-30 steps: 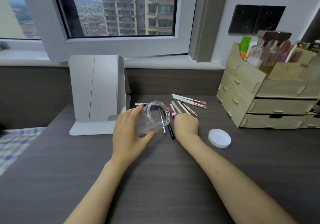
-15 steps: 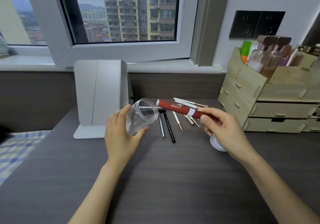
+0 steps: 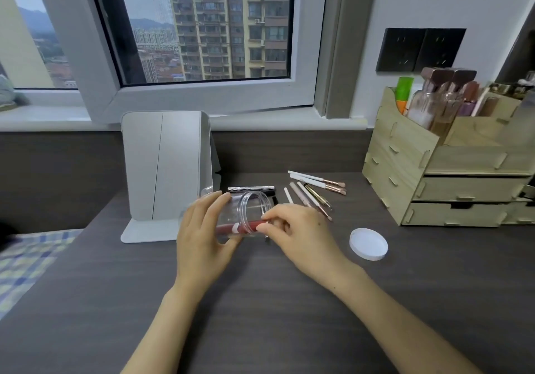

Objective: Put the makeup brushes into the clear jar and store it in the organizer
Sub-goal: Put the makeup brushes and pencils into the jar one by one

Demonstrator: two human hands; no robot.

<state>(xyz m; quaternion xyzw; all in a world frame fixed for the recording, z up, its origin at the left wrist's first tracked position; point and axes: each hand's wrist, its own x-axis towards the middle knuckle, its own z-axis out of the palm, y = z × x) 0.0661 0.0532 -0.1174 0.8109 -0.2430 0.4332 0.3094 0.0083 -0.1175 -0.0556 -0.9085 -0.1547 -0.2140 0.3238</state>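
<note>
My left hand (image 3: 202,240) grips the clear jar (image 3: 246,210), tipped on its side with the mouth facing right. A red tube (image 3: 240,228) lies mostly inside the jar, and my right hand (image 3: 298,234) pinches its outer end at the jar's mouth. Several makeup brushes (image 3: 315,188) with white and pink handles lie on the dark desk behind my right hand. A silver-and-black stick (image 3: 251,189) rests just behind the jar. The wooden organizer (image 3: 405,165) stands at the right.
The jar's white lid (image 3: 368,244) lies flat on the desk right of my right hand. A folding mirror (image 3: 168,168) stands behind my left hand. The organizer's top compartments hold bottles (image 3: 434,104). A checked cloth (image 3: 26,260) lies beyond the desk's left edge.
My right hand lifted the red tube off the desk, carried it left and slid it into the jar. My left hand kept the jar tilted sideways.
</note>
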